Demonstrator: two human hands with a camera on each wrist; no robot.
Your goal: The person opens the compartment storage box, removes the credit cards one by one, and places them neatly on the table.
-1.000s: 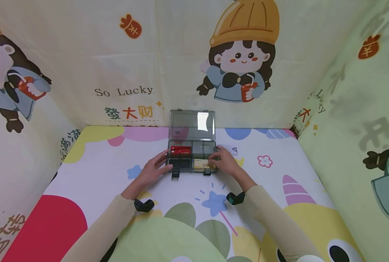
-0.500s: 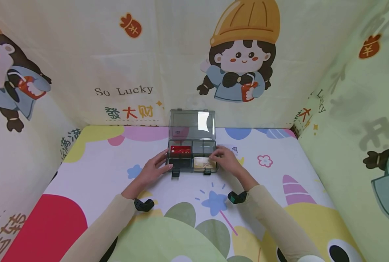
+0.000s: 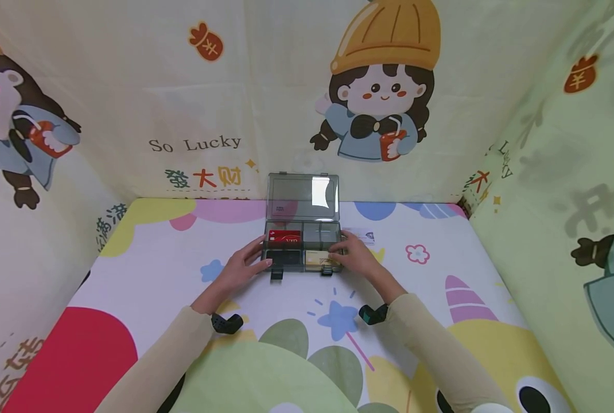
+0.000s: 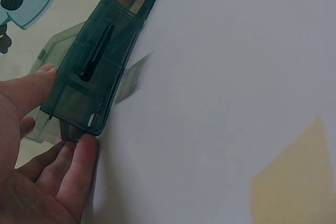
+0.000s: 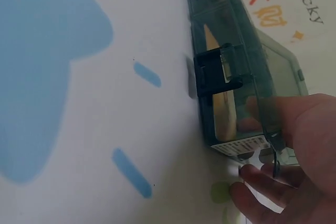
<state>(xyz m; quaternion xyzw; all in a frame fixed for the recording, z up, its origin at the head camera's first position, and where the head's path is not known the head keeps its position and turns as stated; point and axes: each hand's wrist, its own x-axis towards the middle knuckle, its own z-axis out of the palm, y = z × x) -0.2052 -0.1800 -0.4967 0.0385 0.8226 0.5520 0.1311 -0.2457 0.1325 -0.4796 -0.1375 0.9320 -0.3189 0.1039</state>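
Note:
A clear smoky plastic compartment box [image 3: 321, 232] stands at the table's far side, its lid [image 3: 294, 198] raised behind. A red VIP card [image 3: 284, 236] lies in the back left compartment. The front right one holds a gold card [image 3: 316, 259]. Dark contents fill the front left compartment; their kind cannot be told. My left hand [image 3: 242, 267] holds the box's left end, thumb on the front rim, fingers against the side. My right hand [image 3: 356, 253] reaches over the right end. Its thumb [image 5: 273, 109] is inside by the gold card; other fingers stay outside, loosely bent.
Two latches hang at the box's front, the left one [image 3: 276, 275] dark and lowered. A small pale slip [image 3: 367, 236] with purple print lies behind my right hand. Patterned cloth covers the table [image 3: 162, 269] and the back wall [image 3: 281, 103].
My right thumb lifts off the gold card half a second ago and is now lowered over it again. The left hand and the box stay in place.

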